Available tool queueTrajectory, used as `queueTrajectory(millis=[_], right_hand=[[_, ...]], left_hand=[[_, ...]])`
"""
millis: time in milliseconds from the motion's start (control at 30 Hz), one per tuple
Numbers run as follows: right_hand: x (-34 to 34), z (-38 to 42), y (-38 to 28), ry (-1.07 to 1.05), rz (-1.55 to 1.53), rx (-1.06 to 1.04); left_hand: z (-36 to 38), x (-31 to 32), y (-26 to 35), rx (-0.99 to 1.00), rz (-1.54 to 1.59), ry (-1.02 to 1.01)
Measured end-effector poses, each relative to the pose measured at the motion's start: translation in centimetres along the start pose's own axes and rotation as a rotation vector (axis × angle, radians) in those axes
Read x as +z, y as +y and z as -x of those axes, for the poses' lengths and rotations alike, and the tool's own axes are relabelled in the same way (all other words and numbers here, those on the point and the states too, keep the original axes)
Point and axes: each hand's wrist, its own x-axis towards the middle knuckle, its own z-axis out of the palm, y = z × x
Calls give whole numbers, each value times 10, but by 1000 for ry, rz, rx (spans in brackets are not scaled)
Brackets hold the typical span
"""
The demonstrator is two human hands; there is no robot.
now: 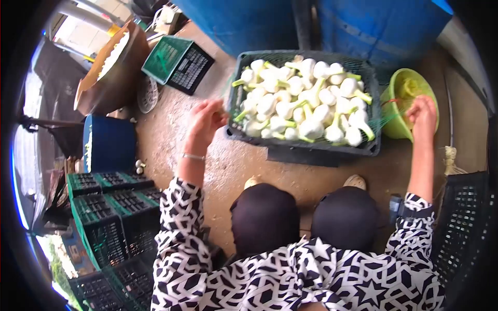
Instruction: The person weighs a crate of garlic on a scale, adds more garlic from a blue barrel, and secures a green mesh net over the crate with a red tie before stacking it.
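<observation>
A dark plastic crate stands before me, heaped with white bulbs with short green stems, like fresh garlic or onions. Thin green netting lies along the crate's sides and stretches out past its right end. On the right, the fingers of my right hand are closed on the netting, in front of a yellow-green bucket. My left hand is pinched beside the crate's left end, where faint green netting reaches toward the fingers.
Large blue barrels stand behind the crate. A green-and-black basket and a brown tub are at upper left. Stacked black crates with green netting fill the lower left. Another black crate stands at right.
</observation>
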Motion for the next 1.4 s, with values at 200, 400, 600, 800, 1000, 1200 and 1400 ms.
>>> queueTrajectory(millis=[200,400,600,800,1000,1200,1400], right_hand=[[5,-6,5,-146,157,-70],[39,-66,65,-138,392,458],[32,-128,118,-481,286,790],[39,-117,113,-318,150,655],[48,-131,103,-418,379,478],[67,-156,150,-70,159,234],[95,-150,73,29,216,15]], left_hand=[[-60,-47,7,28,-465,289],[-154,-25,3,-182,-262,148],[-226,-9,1,-341,-272,-6],[-242,-11,1,-407,-443,-46],[-254,-7,-1,-264,-493,-66],[-284,0,-27,48,-643,187],[-258,22,1,298,-917,368]])
